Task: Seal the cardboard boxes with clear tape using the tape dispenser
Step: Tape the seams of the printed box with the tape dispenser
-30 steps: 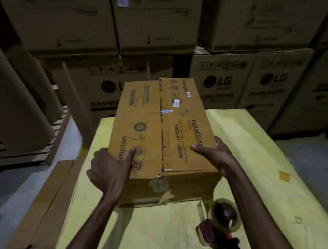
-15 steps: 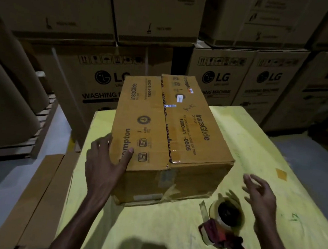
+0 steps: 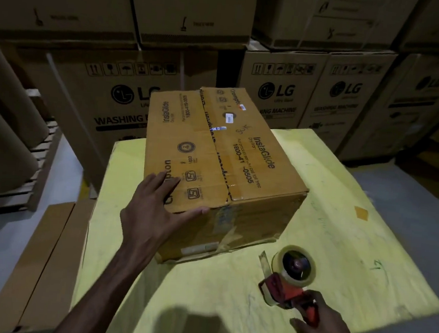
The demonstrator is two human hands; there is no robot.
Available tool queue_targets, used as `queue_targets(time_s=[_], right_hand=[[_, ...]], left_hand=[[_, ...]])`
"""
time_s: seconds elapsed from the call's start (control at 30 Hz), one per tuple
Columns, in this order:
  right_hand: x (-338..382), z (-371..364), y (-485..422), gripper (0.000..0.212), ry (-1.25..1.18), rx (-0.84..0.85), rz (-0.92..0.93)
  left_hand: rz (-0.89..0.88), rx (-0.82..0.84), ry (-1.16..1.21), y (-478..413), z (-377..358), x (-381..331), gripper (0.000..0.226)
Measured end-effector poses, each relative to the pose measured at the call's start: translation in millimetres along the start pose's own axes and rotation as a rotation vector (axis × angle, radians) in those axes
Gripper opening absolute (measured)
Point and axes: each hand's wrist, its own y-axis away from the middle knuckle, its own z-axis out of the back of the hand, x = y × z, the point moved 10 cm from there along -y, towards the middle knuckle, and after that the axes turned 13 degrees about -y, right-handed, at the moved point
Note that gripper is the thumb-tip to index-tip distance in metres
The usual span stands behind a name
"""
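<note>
We have taken our right hand (image 3: 323, 327) off the cardboard box (image 3: 239, 168) — a second ago it pressed the right flap, then hovered open — and now it grips the tape dispenser (image 3: 288, 278) by the handle. Our left hand (image 3: 153, 213) has slid further onto the box top.

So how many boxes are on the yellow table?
1. The box sits in the middle of the table, with the left hand on its near corner. The right hand grips the dispenser beside it. Other boxes stand stacked behind the table, not on it.
</note>
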Motion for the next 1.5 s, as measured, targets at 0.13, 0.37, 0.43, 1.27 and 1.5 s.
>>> queue_targets(time_s=[0.13, 0.37, 0.43, 1.27, 1.5], right_hand=[[7.3, 12.8, 16.0, 0.051, -0.062, -0.043, 0.05], [25.7, 31.0, 69.0, 0.037, -0.337, -0.144, 0.03], [27.1, 40.1, 80.4, 0.033, -0.42, -0.176, 0.028], [224.3, 179.7, 197.7, 0.063, -0.095, -0.793, 0.798], [250.1, 183.2, 184.2, 0.061, -0.153, -0.717, 0.962]], left_hand=[[0.025, 0.038, -0.027, 3.9, -4.2, -23.2, 0.105], [-0.056, 0.055, -0.265, 20.6, -4.9, -67.3, 0.104], [-0.107, 0.056, -0.337, 31.5, -7.9, -88.8, 0.102], [0.478, 1.035, 1.404, 122.5, -32.1, -177.5, 0.027], [0.622, 0.987, 1.588, 114.2, -29.2, -165.6, 0.062]])
